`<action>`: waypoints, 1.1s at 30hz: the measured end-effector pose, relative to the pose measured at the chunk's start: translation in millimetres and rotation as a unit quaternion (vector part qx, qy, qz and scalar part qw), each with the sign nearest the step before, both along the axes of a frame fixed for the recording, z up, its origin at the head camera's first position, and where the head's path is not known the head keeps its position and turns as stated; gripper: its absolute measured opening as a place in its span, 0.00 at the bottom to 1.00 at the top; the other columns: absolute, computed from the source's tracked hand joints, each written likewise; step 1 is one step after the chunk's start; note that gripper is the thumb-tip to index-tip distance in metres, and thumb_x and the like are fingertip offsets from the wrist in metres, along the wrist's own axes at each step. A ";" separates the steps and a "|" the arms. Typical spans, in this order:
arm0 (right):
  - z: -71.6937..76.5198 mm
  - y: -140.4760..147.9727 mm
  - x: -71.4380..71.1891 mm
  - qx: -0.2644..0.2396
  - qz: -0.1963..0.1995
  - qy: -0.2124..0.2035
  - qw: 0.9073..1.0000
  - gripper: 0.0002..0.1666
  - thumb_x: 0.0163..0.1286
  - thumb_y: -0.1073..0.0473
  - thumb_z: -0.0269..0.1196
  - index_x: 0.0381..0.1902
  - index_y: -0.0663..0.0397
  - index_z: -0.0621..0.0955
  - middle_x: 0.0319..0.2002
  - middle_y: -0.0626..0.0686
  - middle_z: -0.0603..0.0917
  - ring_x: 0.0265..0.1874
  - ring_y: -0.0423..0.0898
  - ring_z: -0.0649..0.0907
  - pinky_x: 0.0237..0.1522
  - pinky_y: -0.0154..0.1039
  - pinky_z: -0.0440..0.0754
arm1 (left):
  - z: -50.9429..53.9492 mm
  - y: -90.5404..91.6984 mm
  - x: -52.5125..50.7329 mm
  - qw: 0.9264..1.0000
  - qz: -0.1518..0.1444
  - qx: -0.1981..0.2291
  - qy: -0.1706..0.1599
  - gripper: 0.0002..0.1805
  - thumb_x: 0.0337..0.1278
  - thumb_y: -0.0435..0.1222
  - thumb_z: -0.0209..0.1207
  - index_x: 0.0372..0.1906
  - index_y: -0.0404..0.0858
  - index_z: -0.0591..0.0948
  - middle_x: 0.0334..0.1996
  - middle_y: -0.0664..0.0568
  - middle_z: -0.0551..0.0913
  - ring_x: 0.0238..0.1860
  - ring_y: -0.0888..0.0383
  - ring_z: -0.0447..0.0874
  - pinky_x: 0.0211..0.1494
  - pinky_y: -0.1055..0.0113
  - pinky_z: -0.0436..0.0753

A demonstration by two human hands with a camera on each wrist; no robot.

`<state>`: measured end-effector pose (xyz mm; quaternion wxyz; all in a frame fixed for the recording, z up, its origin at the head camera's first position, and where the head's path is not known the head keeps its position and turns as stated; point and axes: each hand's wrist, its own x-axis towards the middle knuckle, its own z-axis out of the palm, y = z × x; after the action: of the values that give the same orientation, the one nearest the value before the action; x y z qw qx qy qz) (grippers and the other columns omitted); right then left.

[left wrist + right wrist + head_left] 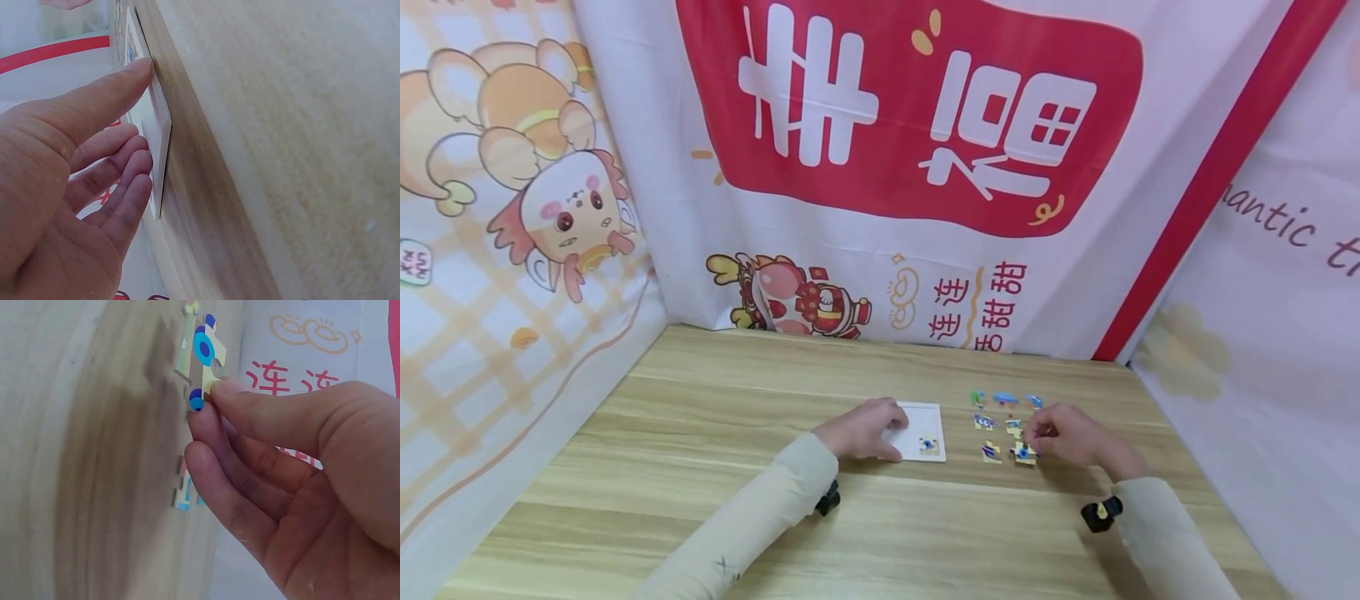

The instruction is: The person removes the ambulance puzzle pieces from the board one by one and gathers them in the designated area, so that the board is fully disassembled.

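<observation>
My right hand pinches a jigsaw puzzle piece between thumb and forefinger, lifted off the table. The piece is cream with blue round shapes. My left hand rests at the left side of a white puzzle tray, its thumb touching the rim and the other fingers loosely bent near the edge. One puzzle piece lies in the tray's lower right corner. Several loose pieces, among them a purple-and-yellow one and a blue one, lie between the tray and my right hand.
The wooden table carries the tray and pieces. A printed cloth hangs along its back edge, with more cloth walls at left and right. A black wrist camera sits at my right cuff.
</observation>
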<state>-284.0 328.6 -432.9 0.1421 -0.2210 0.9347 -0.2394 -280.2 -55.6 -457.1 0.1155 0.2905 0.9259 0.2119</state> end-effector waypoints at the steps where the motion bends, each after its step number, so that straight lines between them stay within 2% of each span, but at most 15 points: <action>1: -1.2 -1.3 0.0 0.002 -0.003 0.000 1.000 0.09 0.73 0.68 0.66 0.34 0.49 0.85 0.34 0.46 0.85 0.36 0.43 0.79 0.38 0.34 0.79 | -0.2 -0.6 -0.2 1.000 -0.001 0.001 0.001 0.30 0.59 0.44 0.76 0.65 0.40 0.82 0.59 0.52 0.82 0.59 0.58 0.79 0.70 0.60 0.79; 9: -8.5 -6.4 0.0 0.015 -0.001 0.023 1.000 0.09 0.73 0.67 0.66 0.33 0.51 0.85 0.32 0.45 0.84 0.35 0.42 0.78 0.37 0.33 0.77 | -2.2 -1.9 -1.5 1.000 -0.015 0.016 0.014 0.28 0.58 0.43 0.77 0.61 0.38 0.83 0.55 0.52 0.82 0.56 0.57 0.79 0.68 0.60 0.80; 15: -11.6 -6.9 -1.2 0.021 -0.015 0.022 0.999 0.09 0.73 0.67 0.67 0.33 0.50 0.85 0.32 0.45 0.84 0.34 0.41 0.78 0.37 0.34 0.78 | -1.6 -1.7 -1.4 1.000 -0.013 0.013 0.007 0.28 0.59 0.43 0.76 0.62 0.39 0.83 0.56 0.51 0.82 0.57 0.57 0.79 0.69 0.59 0.79; 24: -4.3 -12.9 -5.0 0.022 -0.024 0.027 0.999 0.05 0.73 0.63 0.69 0.35 0.50 0.86 0.32 0.45 0.85 0.35 0.42 0.79 0.39 0.36 0.80 | -2.3 -1.9 -3.0 1.000 -0.015 0.014 0.011 0.28 0.59 0.43 0.76 0.62 0.38 0.83 0.57 0.51 0.82 0.58 0.56 0.80 0.69 0.59 0.79; 29: 3.6 -34.6 -9.9 0.036 -0.013 0.028 0.999 0.02 0.72 0.59 0.71 0.37 0.49 0.87 0.33 0.44 0.86 0.34 0.42 0.80 0.41 0.40 0.83 | -3.4 -2.5 -3.5 1.000 -0.010 0.013 0.008 0.28 0.59 0.43 0.76 0.62 0.38 0.83 0.58 0.51 0.82 0.58 0.56 0.79 0.70 0.59 0.79; 33: 3.3 -60.5 -11.4 0.029 0.021 0.043 0.998 0.02 0.70 0.59 0.72 0.38 0.50 0.87 0.33 0.43 0.87 0.34 0.39 0.82 0.42 0.38 0.85 | -2.4 -1.9 -2.3 1.000 -0.008 0.014 0.004 0.28 0.59 0.43 0.76 0.63 0.39 0.83 0.58 0.51 0.82 0.58 0.56 0.79 0.70 0.59 0.79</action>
<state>-295.4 268.1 -429.6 0.1130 -0.2465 0.9416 -0.1994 -282.5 -57.6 -459.5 0.1098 0.3004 0.9209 0.2228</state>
